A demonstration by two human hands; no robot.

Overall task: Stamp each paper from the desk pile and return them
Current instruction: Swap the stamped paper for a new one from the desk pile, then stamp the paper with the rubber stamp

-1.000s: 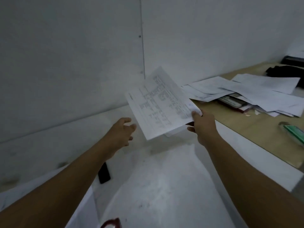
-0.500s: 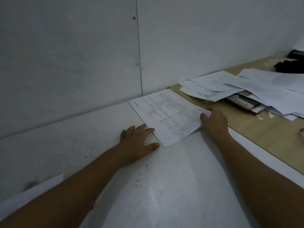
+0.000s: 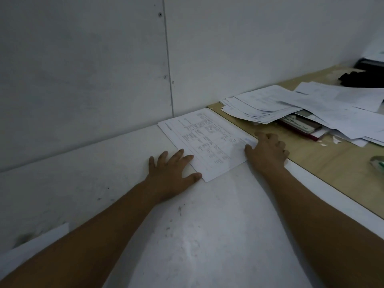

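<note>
Your printed sheet (image 3: 207,142) lies flat on the white desktop (image 3: 207,235). Its long axis runs diagonally: the far short edge meets the wall and the near corner points toward you. Your left hand (image 3: 172,173) lies flat with the fingers spread, fingertips touching the sheet's left edge. Your right hand (image 3: 266,150) rests open on the sheet's right corner, gripping nothing. Right of the sheet, the paper pile (image 3: 291,104) half covers a red-edged box (image 3: 299,125), whose label is partly hidden. The sheet's print is too small to read.
</note>
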